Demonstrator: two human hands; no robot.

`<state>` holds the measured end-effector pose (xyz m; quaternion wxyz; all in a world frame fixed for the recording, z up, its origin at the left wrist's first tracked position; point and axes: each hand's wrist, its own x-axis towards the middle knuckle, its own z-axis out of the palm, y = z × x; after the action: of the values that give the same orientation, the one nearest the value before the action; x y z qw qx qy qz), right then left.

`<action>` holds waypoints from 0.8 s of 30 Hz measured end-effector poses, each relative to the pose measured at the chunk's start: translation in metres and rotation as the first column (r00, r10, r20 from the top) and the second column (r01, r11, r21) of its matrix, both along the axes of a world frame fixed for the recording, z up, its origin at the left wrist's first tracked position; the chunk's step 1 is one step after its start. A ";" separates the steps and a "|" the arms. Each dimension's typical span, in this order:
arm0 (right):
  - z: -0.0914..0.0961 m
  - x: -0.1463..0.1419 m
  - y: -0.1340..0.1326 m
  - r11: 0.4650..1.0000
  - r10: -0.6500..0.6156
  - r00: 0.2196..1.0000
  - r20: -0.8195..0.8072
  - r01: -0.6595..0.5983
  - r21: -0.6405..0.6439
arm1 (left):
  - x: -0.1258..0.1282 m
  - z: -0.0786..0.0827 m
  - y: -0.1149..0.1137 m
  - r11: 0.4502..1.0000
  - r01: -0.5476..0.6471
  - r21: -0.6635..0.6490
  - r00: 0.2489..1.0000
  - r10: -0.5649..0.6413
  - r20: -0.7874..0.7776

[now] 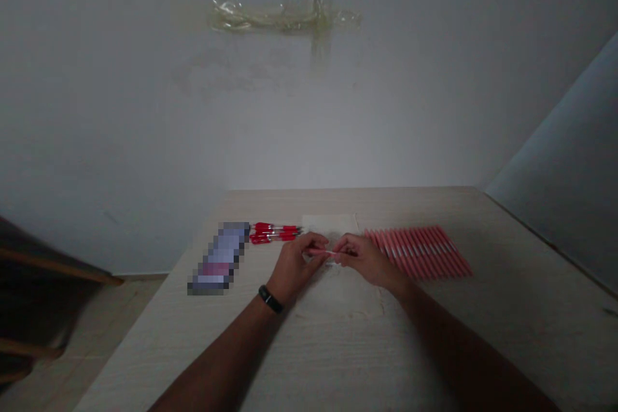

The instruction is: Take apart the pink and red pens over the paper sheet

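Note:
Over the middle of the table, my left hand [299, 264] pinches one end of a slim pink pen [317, 251], which lies roughly level. The fingers of my right hand [362, 256] are closed on its other end, where a pale section shows between the two hands. Fingertips hide much of the pen. Just right of my right hand lies a neat slanted row of several pink pens [418, 251] with silvery middles. Beyond my left hand rest several red pens [275, 233] with clear barrels and dark tips.
A pale sheet [340, 299] lies flat under my hands on the light wooden table [318, 360]. A pixelated phone-like object [222, 257] is at the left. Behind the table rises a wall [309, 122] with old tape on it. Dark furniture [43, 296] stands at lower left.

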<state>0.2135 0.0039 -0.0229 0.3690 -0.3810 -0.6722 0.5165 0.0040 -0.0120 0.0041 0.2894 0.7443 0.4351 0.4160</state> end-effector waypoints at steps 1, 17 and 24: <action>0.000 0.000 0.000 1.000 0.005 1.000 -0.018 -0.006 -0.014 | 0.001 0.001 -0.001 1.000 -0.003 0.007 1.000 0.003 0.006; 0.001 -0.003 -0.001 0.994 0.028 0.995 -0.094 -0.038 -0.103 | 0.002 0.010 -0.005 1.000 0.006 0.027 0.999 -0.008 0.050; -0.001 0.000 -0.001 0.998 -0.034 0.997 -0.067 0.029 -0.063 | 0.001 0.007 -0.003 1.000 -0.021 0.023 0.999 0.020 0.039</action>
<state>0.2133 0.0034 -0.0235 0.3879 -0.3850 -0.6366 0.5441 0.0052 -0.0152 0.0110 0.2850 0.7349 0.4320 0.4382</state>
